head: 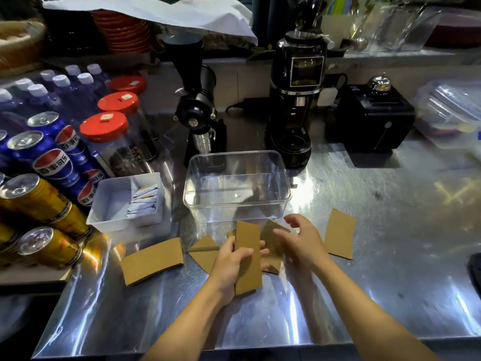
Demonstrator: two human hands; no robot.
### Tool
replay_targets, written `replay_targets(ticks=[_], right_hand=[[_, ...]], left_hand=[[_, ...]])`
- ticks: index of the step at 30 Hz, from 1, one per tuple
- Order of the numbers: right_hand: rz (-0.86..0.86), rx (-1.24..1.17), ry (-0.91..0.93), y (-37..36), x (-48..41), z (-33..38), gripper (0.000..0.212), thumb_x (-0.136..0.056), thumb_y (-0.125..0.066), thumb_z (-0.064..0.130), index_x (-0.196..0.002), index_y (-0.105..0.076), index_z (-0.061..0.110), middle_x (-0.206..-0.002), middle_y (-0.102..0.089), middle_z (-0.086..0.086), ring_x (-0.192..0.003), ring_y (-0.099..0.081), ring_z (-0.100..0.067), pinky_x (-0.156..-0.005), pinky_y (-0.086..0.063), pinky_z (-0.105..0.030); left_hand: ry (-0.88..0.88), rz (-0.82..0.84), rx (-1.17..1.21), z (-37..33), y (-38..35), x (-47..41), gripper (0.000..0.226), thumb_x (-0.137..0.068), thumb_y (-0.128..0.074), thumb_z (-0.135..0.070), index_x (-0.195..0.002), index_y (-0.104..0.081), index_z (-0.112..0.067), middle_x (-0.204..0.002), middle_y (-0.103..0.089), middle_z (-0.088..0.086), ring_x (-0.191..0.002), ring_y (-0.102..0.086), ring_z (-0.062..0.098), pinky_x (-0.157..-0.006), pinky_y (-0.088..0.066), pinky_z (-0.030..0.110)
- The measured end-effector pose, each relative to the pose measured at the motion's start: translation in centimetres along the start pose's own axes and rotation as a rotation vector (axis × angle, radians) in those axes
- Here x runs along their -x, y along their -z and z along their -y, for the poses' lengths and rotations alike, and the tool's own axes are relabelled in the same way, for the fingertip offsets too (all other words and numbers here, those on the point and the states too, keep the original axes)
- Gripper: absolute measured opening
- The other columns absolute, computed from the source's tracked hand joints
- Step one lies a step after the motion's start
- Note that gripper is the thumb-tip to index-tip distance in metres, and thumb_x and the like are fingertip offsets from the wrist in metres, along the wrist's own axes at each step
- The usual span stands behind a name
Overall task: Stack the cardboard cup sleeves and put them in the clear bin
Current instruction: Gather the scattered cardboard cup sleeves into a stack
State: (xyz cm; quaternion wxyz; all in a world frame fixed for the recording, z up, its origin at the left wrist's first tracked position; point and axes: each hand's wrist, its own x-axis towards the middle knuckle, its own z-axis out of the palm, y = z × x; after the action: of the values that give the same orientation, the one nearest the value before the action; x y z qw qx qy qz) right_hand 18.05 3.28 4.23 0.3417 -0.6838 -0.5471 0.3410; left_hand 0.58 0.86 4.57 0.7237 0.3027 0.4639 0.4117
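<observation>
Flat brown cardboard cup sleeves lie scattered on the steel counter in front of an empty clear bin. My left hand grips one sleeve upright by its lower half. My right hand hovers with fingers spread over another sleeve lying just right of the held one. One more sleeve rests to the left, a further one next to my left hand, and a third to the right.
A white tray with sachets stands left of the bin. Soda cans and red-lidded jars crowd the left side. Two black grinders and a black box stand behind the bin.
</observation>
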Motion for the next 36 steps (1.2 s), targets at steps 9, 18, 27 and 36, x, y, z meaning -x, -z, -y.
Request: replay_targets(ticks=[9, 18, 27, 36], right_hand=[[0.251, 0.554, 0.040, -2.3, -0.2, -2.8, 0.128, -0.047, -0.075, 0.060, -0.142, 0.006, 0.030, -0.148, -0.026, -0.008, -0.136, -0.021, -0.024, -0.102, -0.017, -0.039], [0.044, -0.085, 0.050, 0.5, -0.6, -0.9, 0.032, -0.075, -0.067, -0.001, -0.104, -0.061, 0.012, -0.077, -0.058, 0.003, -0.069, -0.054, -0.013, -0.067, -0.042, -0.023], [0.082, -0.438, 0.106, 3.9, 0.3, 1.7, 0.020, -0.076, -0.065, -0.005, -0.074, -0.067, 0.015, -0.065, -0.063, -0.007, -0.050, -0.053, -0.007, -0.045, -0.043, -0.019], [0.126, -0.238, 0.079, 2.8, 1.2, -0.4, 0.012, -0.079, -0.067, 0.008, -0.078, -0.068, 0.021, -0.075, -0.066, 0.001, -0.071, -0.060, -0.011, -0.067, -0.048, -0.025]], left_hand=[[0.138, -0.159, 0.208, 0.4, 3.2, 0.6, 0.031, -0.081, -0.049, 0.000, -0.108, -0.060, 0.010, -0.097, -0.066, 0.023, -0.075, -0.066, 0.027, -0.064, -0.059, 0.035], [0.193, -0.133, 0.267, 0.6, 2.7, -0.6, 0.043, -0.075, -0.064, -0.030, -0.100, -0.065, 0.006, -0.081, -0.066, 0.016, -0.071, -0.062, 0.025, -0.065, -0.056, 0.033], [0.311, 0.093, 0.176, 0.5, -0.3, -1.5, 0.056, -0.075, -0.063, -0.046, -0.109, -0.067, -0.001, -0.106, -0.070, 0.019, -0.093, -0.065, 0.034, -0.087, -0.051, 0.047], [0.386, 0.287, 0.218, 1.8, -3.1, -1.3, 0.042, -0.078, -0.064, -0.015, -0.117, -0.056, 0.002, -0.089, -0.068, 0.021, -0.075, -0.068, 0.031, -0.063, -0.060, 0.041]])
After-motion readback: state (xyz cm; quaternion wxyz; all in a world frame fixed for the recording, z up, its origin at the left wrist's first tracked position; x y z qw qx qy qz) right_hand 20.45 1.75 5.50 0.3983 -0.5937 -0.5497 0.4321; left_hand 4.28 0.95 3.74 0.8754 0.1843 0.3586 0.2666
